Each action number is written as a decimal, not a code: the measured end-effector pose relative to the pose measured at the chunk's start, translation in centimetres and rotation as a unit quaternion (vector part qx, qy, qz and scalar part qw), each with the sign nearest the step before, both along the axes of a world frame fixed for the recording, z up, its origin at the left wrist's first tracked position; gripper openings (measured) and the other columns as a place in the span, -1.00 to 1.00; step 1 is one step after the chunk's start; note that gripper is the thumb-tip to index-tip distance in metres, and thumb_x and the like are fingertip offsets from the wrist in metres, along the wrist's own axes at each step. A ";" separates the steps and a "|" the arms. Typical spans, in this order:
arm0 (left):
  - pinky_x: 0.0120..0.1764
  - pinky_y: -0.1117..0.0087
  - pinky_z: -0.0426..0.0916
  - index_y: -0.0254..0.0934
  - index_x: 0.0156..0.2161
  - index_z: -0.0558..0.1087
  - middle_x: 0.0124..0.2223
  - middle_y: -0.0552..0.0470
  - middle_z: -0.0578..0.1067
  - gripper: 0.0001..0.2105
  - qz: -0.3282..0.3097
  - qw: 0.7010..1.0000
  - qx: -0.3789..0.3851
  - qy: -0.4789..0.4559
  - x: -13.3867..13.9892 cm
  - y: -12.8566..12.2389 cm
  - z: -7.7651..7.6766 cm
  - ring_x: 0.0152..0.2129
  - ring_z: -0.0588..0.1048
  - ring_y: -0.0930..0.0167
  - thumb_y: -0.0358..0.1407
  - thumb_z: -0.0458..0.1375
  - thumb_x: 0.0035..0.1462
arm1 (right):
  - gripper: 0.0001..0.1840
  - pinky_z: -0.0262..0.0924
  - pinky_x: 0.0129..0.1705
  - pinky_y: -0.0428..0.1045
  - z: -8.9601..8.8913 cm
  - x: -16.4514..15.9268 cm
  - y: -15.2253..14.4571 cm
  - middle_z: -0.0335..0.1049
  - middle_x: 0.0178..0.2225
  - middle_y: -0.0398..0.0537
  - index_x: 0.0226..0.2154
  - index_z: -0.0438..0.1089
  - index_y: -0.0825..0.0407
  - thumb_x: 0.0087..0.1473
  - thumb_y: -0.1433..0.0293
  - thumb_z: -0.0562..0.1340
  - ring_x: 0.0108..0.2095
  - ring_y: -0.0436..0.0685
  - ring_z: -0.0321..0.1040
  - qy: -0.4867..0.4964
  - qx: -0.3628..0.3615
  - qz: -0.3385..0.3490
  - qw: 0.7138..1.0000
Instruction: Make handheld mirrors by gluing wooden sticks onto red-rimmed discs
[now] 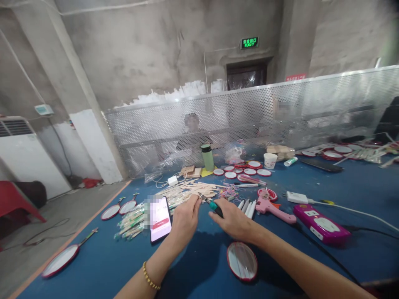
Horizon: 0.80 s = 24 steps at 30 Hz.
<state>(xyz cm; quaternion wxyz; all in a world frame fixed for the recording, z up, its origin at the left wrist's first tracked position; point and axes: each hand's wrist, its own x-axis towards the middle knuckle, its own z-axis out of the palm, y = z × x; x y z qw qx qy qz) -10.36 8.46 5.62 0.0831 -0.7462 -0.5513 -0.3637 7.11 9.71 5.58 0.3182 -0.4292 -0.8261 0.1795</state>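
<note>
One small wooden stick [199,196] is pinched in the left hand [184,220] above the blue table [193,265], while teal-handled pliers [214,206] are clamped in the right hand [234,222]; a trimming step is judged underway, calling for steady alignment.

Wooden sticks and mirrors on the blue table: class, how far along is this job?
Looks done: handled round mirrors lie at left. In hand: the left hand pinches a small piece against the green-handled pliers gripped by the right hand. Left: a heap of wooden sticks, loose mirror discs, and an idle pink glue gun.
</note>
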 end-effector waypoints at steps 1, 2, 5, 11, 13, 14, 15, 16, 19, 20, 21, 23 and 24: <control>-0.44 0.43 0.15 -0.23 -0.37 0.37 -0.51 0.05 0.44 -0.67 0.007 1.000 -0.003 -0.005 -0.1 0.2 -0.1 -0.53 0.44 0.39 -0.22 -0.16 0.32 | -0.81 0.21 -0.14 0.07 0.2 -0.2 0.2 0.44 -0.22 0.14 -0.23 0.36 0.11 0.14 0.34 0.15 -0.19 0.22 0.38 -0.018 -0.008 -0.003 1.000; -0.44 0.42 0.14 -0.22 -0.38 0.37 -0.50 0.05 0.44 -0.67 0.013 1.000 -0.006 -0.012 -0.2 0.4 -0.3 -0.52 0.43 0.38 -0.22 -0.16 0.32 | -0.82 0.21 -0.16 0.05 0.4 -0.4 0.3 0.45 -0.23 0.15 -0.26 0.37 0.12 0.15 0.35 0.14 -0.21 0.22 0.39 -0.033 -0.013 -0.005 0.999; -0.44 0.42 0.12 -0.22 -0.38 0.38 -0.49 0.04 0.45 -0.67 0.028 0.999 -0.021 -0.031 -0.6 1.1 -0.7 -0.52 0.42 0.38 -0.23 -0.16 0.31 | -0.79 0.18 -0.21 0.01 0.8 -1.1 1.1 0.48 -0.24 0.17 -0.24 0.38 0.15 0.16 0.35 0.13 -0.24 0.20 0.41 -0.057 -0.023 -0.002 0.998; -0.42 0.42 0.10 -0.23 -0.40 0.38 -0.48 0.03 0.45 -0.68 0.040 0.996 -0.056 -0.057 -1.5 2.6 -1.1 -0.49 0.40 0.37 -0.24 -0.15 0.29 | -0.80 0.11 -0.33 -0.06 1.8 -2.1 2.8 0.51 -0.33 0.11 -0.36 0.43 0.13 0.11 0.33 0.18 -0.33 0.15 0.40 -0.113 -0.068 0.006 0.991; -0.40 0.42 0.11 -0.24 -0.42 0.37 -0.47 0.04 0.45 -0.68 0.033 0.995 -0.062 -0.077 -1.6 2.9 -0.7 -0.48 0.39 0.37 -0.24 -0.14 0.27 | -0.81 0.09 -0.36 -0.08 2.4 -2.3 3.0 0.50 -0.35 0.05 -0.38 0.43 0.12 0.09 0.33 0.19 -0.35 0.11 0.39 -0.118 -0.089 0.010 0.989; -0.39 0.42 0.12 -0.24 -0.42 0.37 -0.46 0.04 0.45 -0.69 0.030 0.993 -0.067 -0.090 -1.7 2.9 -0.5 -0.47 0.39 0.37 -0.24 -0.13 0.26 | -0.80 0.09 -0.37 -0.09 2.7 -2.4 3.0 0.50 -0.35 0.03 -0.37 0.43 0.12 0.09 0.32 0.20 -0.35 0.10 0.38 -0.120 -0.098 0.009 0.988; -0.39 0.43 0.12 -0.24 -0.42 0.37 -0.46 0.04 0.45 -0.70 0.028 0.992 -0.071 -0.101 -1.7 2.9 -0.3 -0.47 0.39 0.37 -0.24 -0.12 0.26 | -0.79 0.08 -0.38 -0.10 3.0 -2.5 3.0 0.49 -0.35 0.03 -0.36 0.43 0.13 0.09 0.30 0.20 -0.35 0.09 0.38 -0.122 -0.106 0.008 0.987; -0.38 0.43 0.13 -0.24 -0.41 0.37 -0.45 0.04 0.46 -0.72 0.028 0.991 -0.075 -0.111 -1.7 2.9 -0.2 -0.46 0.38 0.37 -0.25 -0.11 0.25 | -0.77 0.08 -0.39 -0.11 3.3 -2.5 3.0 0.49 -0.36 0.03 -0.34 0.43 0.13 0.10 0.29 0.19 -0.36 0.09 0.38 -0.126 -0.117 0.005 0.985; -0.37 0.42 0.13 -0.25 -0.39 0.38 -0.43 0.03 0.47 -0.74 0.028 0.989 -0.086 -0.118 -1.7 2.9 -0.2 -0.45 0.38 0.37 -0.27 -0.10 0.24 | -0.73 0.10 -0.41 -0.11 3.9 -2.6 2.8 0.48 -0.40 0.04 -0.31 0.43 0.15 0.12 0.26 0.17 -0.39 0.09 0.38 -0.143 -0.144 0.004 0.979; -0.36 0.43 0.13 -0.24 -0.39 0.38 -0.42 0.03 0.47 -0.74 0.026 0.989 -0.091 -0.114 -1.6 3.0 -0.5 -0.44 0.38 0.37 -0.28 -0.10 0.24 | -0.74 0.11 -0.42 -0.12 4.0 -2.5 2.8 0.48 -0.41 0.04 -0.32 0.43 0.15 0.12 0.28 0.17 -0.40 0.08 0.39 -0.151 -0.149 0.007 0.977; -0.35 0.43 0.14 -0.24 -0.39 0.38 -0.42 0.03 0.47 -0.74 0.023 0.989 -0.099 -0.109 -1.6 3.1 -0.8 -0.43 0.39 0.37 -0.29 -0.10 0.25 | -0.76 0.11 -0.44 -0.12 4.0 -2.4 2.8 0.48 -0.44 0.03 -0.34 0.43 0.15 0.11 0.30 0.17 -0.42 0.08 0.39 -0.161 -0.157 0.012 0.974; -0.34 0.43 0.15 -0.24 -0.39 0.40 -0.40 0.03 0.48 -0.73 0.018 0.988 -0.120 -0.099 -1.4 3.3 -1.6 -0.41 0.40 0.38 -0.31 -0.10 0.25 | -0.78 0.14 -0.49 -0.11 3.9 -2.2 3.0 0.46 -0.51 0.01 -0.43 0.41 0.14 0.09 0.33 0.15 -0.50 0.07 0.37 -0.180 -0.189 0.014 0.965; -0.34 0.43 0.15 -0.25 -0.39 0.41 -0.40 0.03 0.49 -0.73 0.019 0.987 -0.130 -0.094 -1.2 3.4 -1.9 -0.40 0.40 0.38 -0.32 -0.10 0.25 | -0.77 0.15 -0.52 -0.11 3.8 -2.1 3.2 0.43 -0.55 0.00 -0.49 0.39 0.14 0.08 0.35 0.14 -0.55 0.06 0.36 -0.186 -0.212 0.015 0.959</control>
